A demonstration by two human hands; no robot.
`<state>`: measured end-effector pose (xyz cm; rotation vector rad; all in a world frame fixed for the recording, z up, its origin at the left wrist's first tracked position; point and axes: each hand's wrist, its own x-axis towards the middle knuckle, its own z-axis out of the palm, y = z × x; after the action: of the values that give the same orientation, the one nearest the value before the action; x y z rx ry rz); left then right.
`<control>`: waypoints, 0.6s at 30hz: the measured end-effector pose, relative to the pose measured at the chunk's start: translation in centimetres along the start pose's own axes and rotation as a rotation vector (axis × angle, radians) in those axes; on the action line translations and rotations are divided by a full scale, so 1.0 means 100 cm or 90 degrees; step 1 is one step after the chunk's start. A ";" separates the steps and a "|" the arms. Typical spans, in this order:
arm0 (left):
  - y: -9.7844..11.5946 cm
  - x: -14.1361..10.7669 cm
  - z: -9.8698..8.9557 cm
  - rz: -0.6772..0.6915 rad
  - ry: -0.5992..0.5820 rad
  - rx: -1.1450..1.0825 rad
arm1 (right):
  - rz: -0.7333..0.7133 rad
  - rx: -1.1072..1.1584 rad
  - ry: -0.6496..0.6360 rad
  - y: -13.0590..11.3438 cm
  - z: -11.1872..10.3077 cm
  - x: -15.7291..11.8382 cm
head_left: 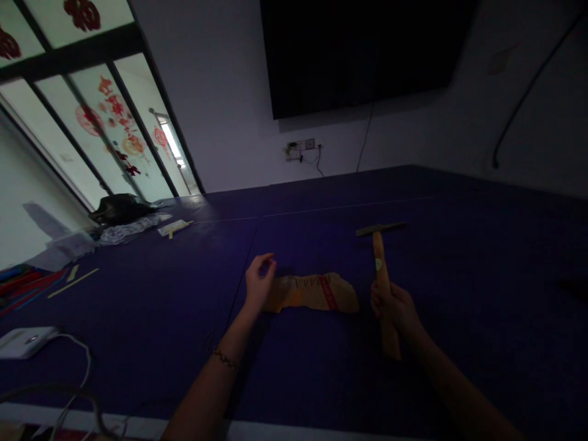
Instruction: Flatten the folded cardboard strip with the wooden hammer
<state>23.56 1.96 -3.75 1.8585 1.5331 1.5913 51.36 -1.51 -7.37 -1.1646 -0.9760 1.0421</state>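
- On the dark blue tabletop [312,367], in front of us, lies a brown strip [342,295] with a red band across it, between our two hands.
- Along its far edge we see a row of thin dark spikes [307,282] that look like nails.
- At the strip's left end is our left hand [258,283], fingers curled and thumb close to the index finger; we cannot tell whether the tips meet or pinch anything.
- To the right of the strip, our right hand [394,307] is wrapped firmly around the wooden handle of a hammer [380,260], its metal head pointing away from us.
- Left of our left forearm we make out a few thin slivers [207,339], too dim to name.
- Farther left we have a white device [27,342] with a cable, and behind it a black bag [120,209].
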 end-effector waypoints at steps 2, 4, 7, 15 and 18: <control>0.004 0.004 -0.034 -0.061 -0.038 0.039 | -0.005 0.003 -0.003 -0.001 0.001 -0.002; -0.001 -0.002 -0.072 -0.106 -0.107 0.142 | 0.000 0.011 -0.011 -0.002 0.003 -0.005; -0.019 -0.026 -0.121 -0.203 -0.160 0.330 | 0.015 0.017 -0.027 -0.002 0.005 -0.009; -0.054 -0.081 -0.165 -0.374 -0.322 0.510 | 0.029 0.011 -0.037 0.003 0.005 -0.007; -0.048 -0.082 -0.162 -0.374 -0.328 0.551 | 0.042 0.021 -0.026 0.001 0.006 -0.007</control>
<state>8.77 -9.43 -5.86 1.6653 2.3584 0.1479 50.63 -2.11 -7.40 -1.1591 -0.9538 1.1339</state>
